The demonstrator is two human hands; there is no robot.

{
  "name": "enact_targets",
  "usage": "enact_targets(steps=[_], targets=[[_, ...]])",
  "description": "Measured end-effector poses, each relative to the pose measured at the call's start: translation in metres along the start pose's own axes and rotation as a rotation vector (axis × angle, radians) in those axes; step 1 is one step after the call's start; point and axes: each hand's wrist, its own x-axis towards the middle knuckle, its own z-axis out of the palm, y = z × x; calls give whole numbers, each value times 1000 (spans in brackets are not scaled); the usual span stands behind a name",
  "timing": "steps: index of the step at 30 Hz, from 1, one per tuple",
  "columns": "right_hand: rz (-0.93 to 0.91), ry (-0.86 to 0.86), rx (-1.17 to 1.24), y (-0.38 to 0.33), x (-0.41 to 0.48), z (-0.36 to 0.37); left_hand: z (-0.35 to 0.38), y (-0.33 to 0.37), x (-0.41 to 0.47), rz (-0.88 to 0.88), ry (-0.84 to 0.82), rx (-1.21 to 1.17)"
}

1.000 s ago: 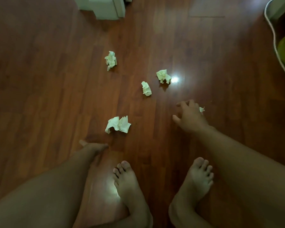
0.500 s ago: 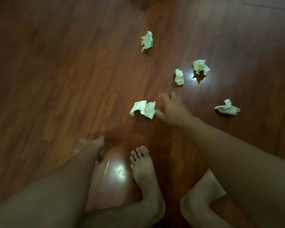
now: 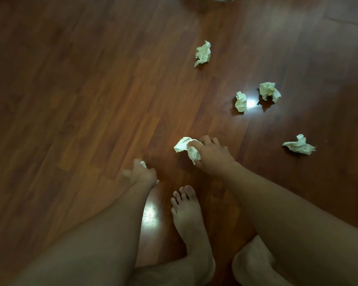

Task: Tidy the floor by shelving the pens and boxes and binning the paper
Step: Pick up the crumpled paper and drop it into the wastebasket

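1. Since half a second ago, our right hand [image 3: 212,155] has closed on the nearest crumpled paper [image 3: 184,146], fingers curled round it on the wooden floor [image 3: 91,100].
2. Our left hand [image 3: 142,174] curls round a white scrap [image 3: 143,164].
3. Farther out lie a far wad [image 3: 203,53], a close pair of wads [image 3: 241,101] and a right-side wad [image 3: 299,145].

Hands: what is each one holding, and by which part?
The right hand grips a crumpled paper by its right side. The left hand is curled round a paper scrap, mostly hidden.
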Motion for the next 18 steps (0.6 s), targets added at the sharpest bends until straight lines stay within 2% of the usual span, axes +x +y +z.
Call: enact_targets(steps=[2,6,12,15,18], targets=[[34,6,-13,7,-2,-3,8,7,-4,46,-8,-83],[83,-6,-32,23,-6,-1,25,27,-13,141,-27,-79],[155,26,103,53,-26,1,45,68,-39,318,-203,-71],[192,73,174,68,-40,-22,49,91,-59,373,-284,-106],[233,143,248,84,-62,-61,43,123,-85,425,-297,-105]])
